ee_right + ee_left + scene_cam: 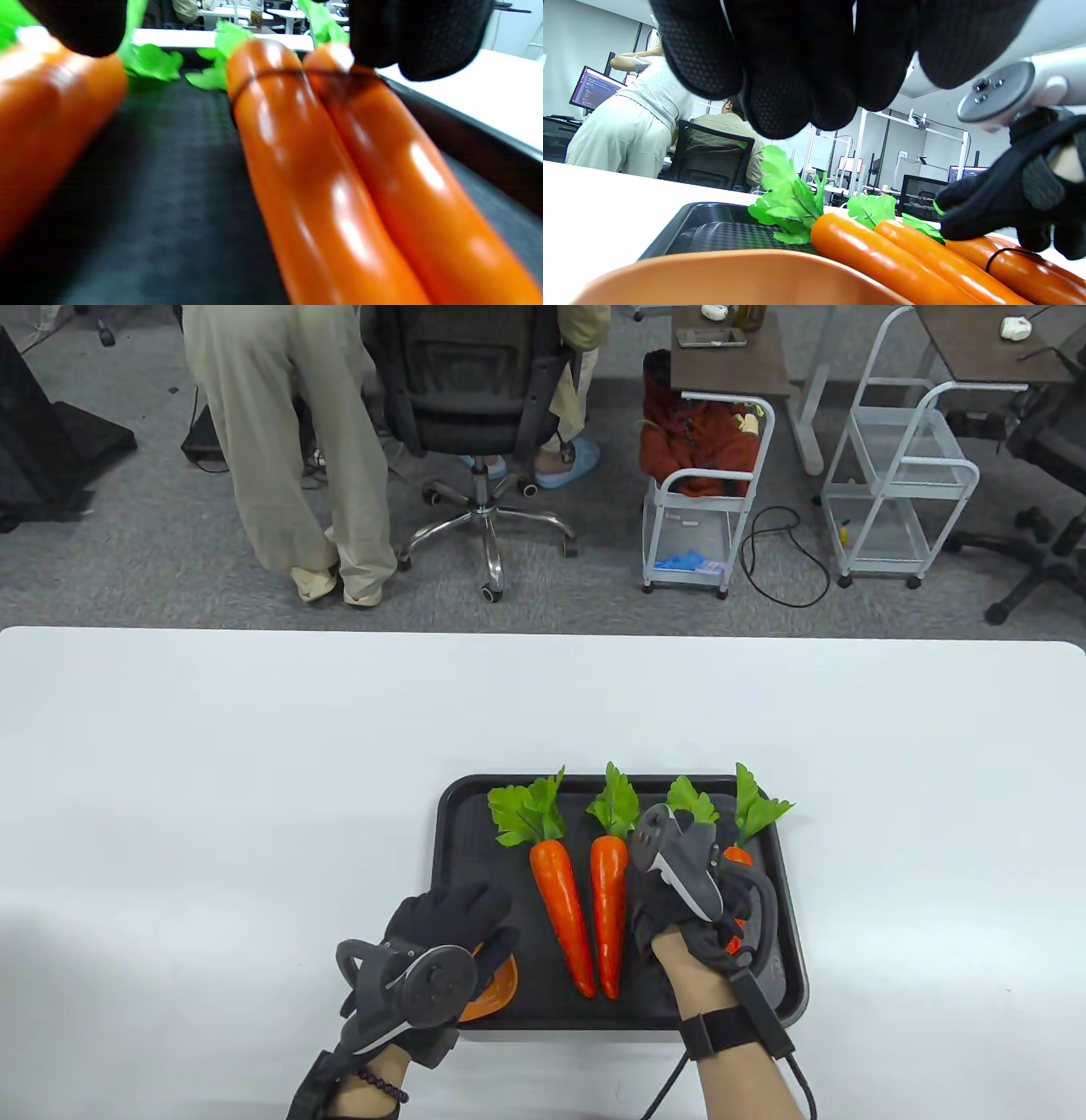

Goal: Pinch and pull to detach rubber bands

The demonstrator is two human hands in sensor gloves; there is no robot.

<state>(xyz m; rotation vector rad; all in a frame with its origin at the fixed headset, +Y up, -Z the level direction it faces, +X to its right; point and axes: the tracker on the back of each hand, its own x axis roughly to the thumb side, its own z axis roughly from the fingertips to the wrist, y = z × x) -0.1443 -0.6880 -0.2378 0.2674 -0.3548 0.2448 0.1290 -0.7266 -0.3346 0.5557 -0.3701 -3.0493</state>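
Four orange toy carrots with green tops lie on a black tray (443, 848). Two loose carrots (562, 912) lie in the middle. Two more carrots (736, 855) at the right are bound side by side by a thin dark rubber band (271, 75) near their tops; the band also shows in the left wrist view (999, 255). My right hand (679, 899) hovers over this pair, fingertips (420, 38) touching the right carrot just above the band, without a visible pinch. My left hand (450, 912) hangs open over an orange dish (496, 988) at the tray's front left corner.
The tray sits near the front edge of a white table (254, 780). Beyond the far edge are an office chair (475, 398), a standing person (280, 458) and white carts (704, 526).
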